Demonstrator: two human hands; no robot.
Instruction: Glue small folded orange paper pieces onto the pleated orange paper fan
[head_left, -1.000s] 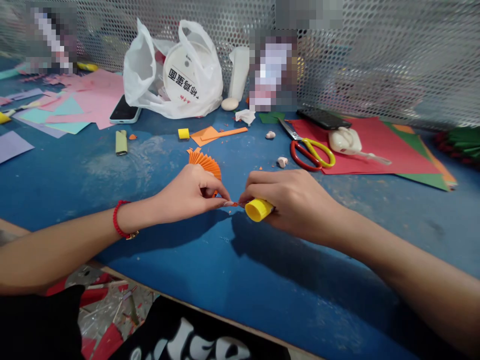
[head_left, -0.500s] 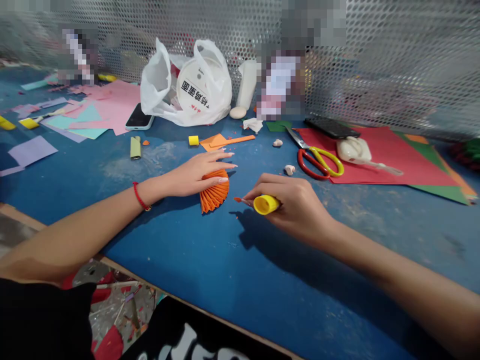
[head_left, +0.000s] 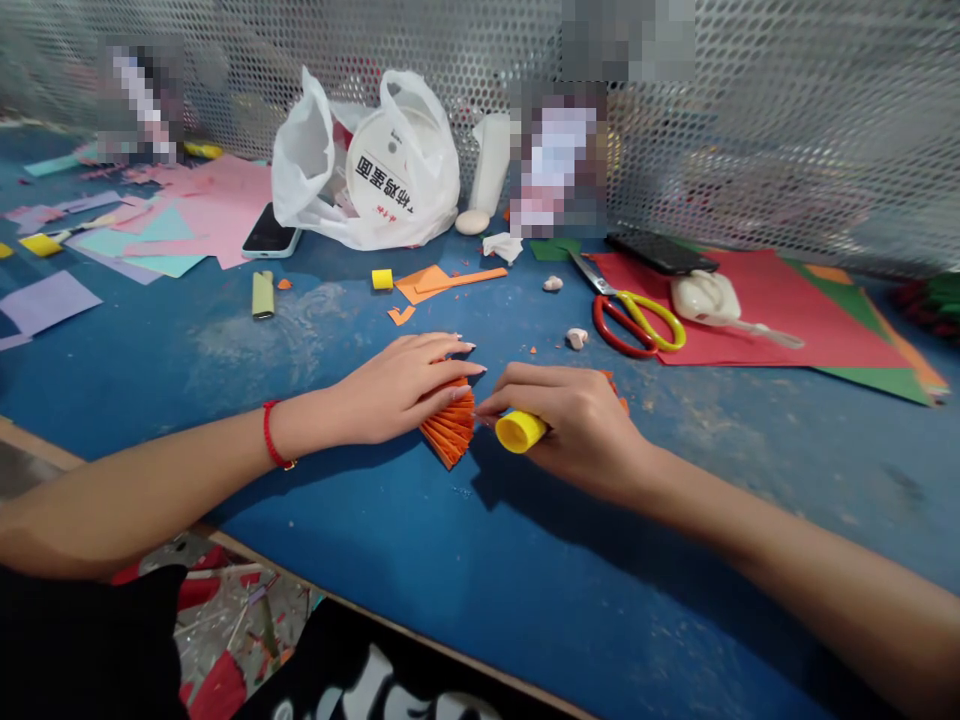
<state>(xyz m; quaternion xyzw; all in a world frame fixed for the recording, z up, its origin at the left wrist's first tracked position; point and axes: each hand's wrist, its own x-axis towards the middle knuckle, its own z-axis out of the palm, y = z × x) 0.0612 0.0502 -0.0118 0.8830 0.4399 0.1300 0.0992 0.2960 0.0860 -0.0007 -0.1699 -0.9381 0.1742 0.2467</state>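
My left hand (head_left: 401,385) lies flat, fingers stretched out, pressing down on a pleated orange paper fan (head_left: 450,428) on the blue table (head_left: 337,540). My right hand (head_left: 574,425) is closed around a yellow glue stick (head_left: 519,431), whose end points at the fan's right edge. The fingertips of both hands nearly meet over the fan. A bit of orange paper (head_left: 613,385) shows behind my right hand.
Red and yellow scissors (head_left: 634,320), red and green paper sheets (head_left: 780,310), a black phone (head_left: 660,253) and a white object (head_left: 705,298) lie at the right. A white plastic bag (head_left: 367,165), orange scraps (head_left: 439,280), a green lighter (head_left: 262,294) and pastel paper (head_left: 150,225) lie behind.
My left hand let go of the pinch and laid flat on the fan. My right hand moved the glue stick back toward the fan's edge.
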